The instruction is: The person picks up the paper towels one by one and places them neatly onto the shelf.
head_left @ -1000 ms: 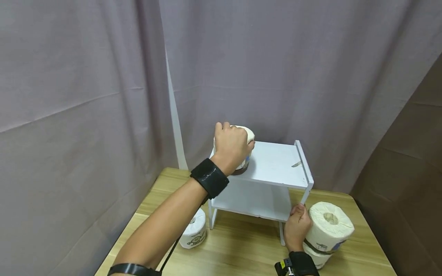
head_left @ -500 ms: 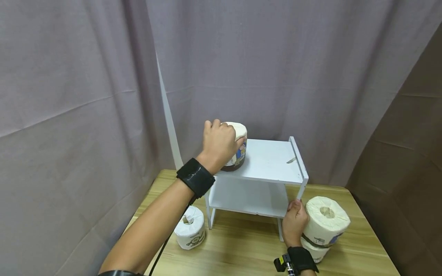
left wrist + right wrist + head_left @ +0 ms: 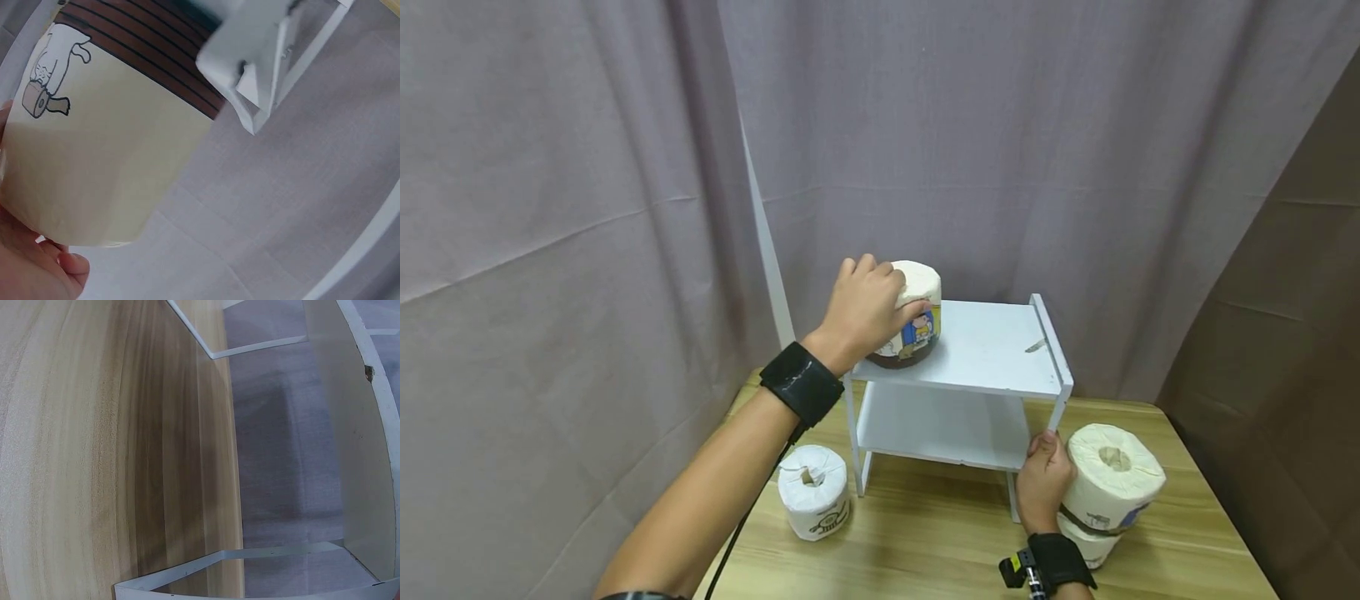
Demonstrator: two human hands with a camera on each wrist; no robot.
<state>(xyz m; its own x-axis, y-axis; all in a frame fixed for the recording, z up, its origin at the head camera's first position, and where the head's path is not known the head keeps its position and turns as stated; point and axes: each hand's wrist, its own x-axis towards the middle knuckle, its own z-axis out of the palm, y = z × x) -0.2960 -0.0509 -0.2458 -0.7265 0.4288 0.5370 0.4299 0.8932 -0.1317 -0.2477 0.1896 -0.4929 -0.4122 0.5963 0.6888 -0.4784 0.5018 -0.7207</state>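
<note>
A wrapped toilet roll (image 3: 921, 287) with a brown band round its base and a cartoon print stands at the left end of the upper board of a white two-tier shelf (image 3: 992, 342). My left hand (image 3: 865, 308) holds that roll from its left, thumb along the near side, fingers over the upper part. In the left wrist view, curled fingertips show beside the roll's (image 3: 106, 156) cream-coloured end. My right hand (image 3: 1043, 483) grips the shelf's right front leg. The right wrist view shows the shelf's frame (image 3: 369, 425), with the hand almost wholly out of view.
On the wooden table (image 3: 925, 550), a white toilet roll (image 3: 814, 492) stands left of the shelf. Two stacked toilet rolls (image 3: 1116, 475) stand right of my right hand. Grey curtains (image 3: 970, 150) hang behind and at the sides.
My left hand has shifted left, uncovering more of the roll's printed front. The roll has stayed at about the same place on the shelf. My right hand keeps its grip; the head view has shifted slightly.
</note>
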